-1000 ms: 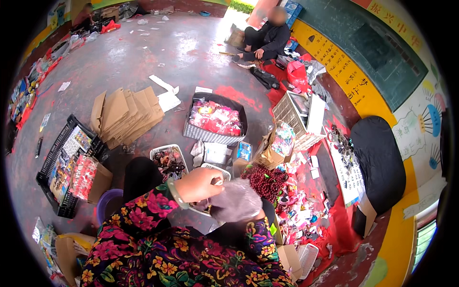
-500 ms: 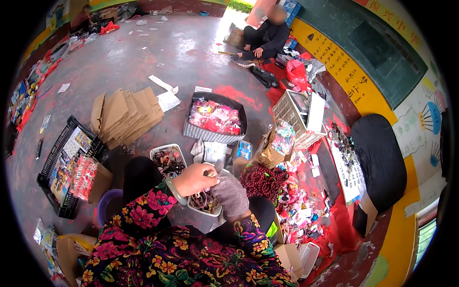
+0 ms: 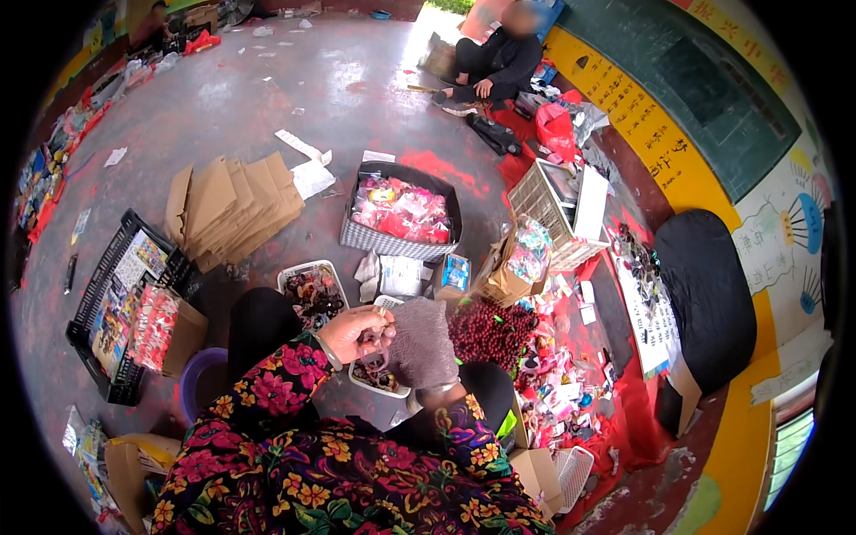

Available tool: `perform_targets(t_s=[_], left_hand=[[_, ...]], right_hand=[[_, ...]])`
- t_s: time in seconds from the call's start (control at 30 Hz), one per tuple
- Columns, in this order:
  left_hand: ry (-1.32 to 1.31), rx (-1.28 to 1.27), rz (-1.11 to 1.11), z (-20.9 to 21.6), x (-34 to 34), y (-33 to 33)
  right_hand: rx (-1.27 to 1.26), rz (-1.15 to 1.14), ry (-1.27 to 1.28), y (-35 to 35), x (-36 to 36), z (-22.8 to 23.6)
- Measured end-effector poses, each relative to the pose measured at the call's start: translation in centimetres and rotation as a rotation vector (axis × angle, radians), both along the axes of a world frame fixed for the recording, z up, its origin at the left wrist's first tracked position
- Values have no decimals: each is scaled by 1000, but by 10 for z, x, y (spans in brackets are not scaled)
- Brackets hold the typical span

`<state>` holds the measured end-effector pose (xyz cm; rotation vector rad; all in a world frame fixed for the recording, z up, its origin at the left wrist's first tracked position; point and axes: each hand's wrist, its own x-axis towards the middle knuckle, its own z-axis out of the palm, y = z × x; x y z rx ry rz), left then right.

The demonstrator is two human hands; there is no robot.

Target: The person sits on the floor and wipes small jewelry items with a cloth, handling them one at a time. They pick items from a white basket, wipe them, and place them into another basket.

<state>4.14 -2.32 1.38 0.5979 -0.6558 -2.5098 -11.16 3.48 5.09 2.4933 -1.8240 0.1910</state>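
My left hand, a bangle at its wrist, is closed in a pinch. From its fingers hangs a thin mauve-brown loop that looks like a hair tie. Close beside it, a fuzzy grey-mauve cloth covers my right hand like a mitt; only the wrist shows and the fingers are hidden. Below both hands, between my knees, sits a small white basket of dark hair ties. A second white basket with similar ties stands just beyond my left hand.
Ahead is a grey woven basket of pink packets. Folded cardboard and a black crate lie left. Dark red beads, a carton and a pale crate crowd the right. A person sits farther off.
My left hand has drawn slightly left and turned, and the loop now shows below its fingers. The cloth-covered right hand has tipped more upright and shifted a little left.
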Motion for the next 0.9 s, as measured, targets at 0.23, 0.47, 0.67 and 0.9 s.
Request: perform_targets(t_s=[0.23,0.47,0.67,0.9], left_hand=[[-34,-154,36,-9,-6,1],[-147,-314,156,10,-17,5],[42,-49,149,-6,-8,5],[61,-35,95,-4,-11,9]], right_hand=[[-16,85,-400,6,-5,-15],[-283,160,-459,9,-19,-20],[29,47,-1011,17,-14,-40],[-66,112,-712,18,-9,-18]])
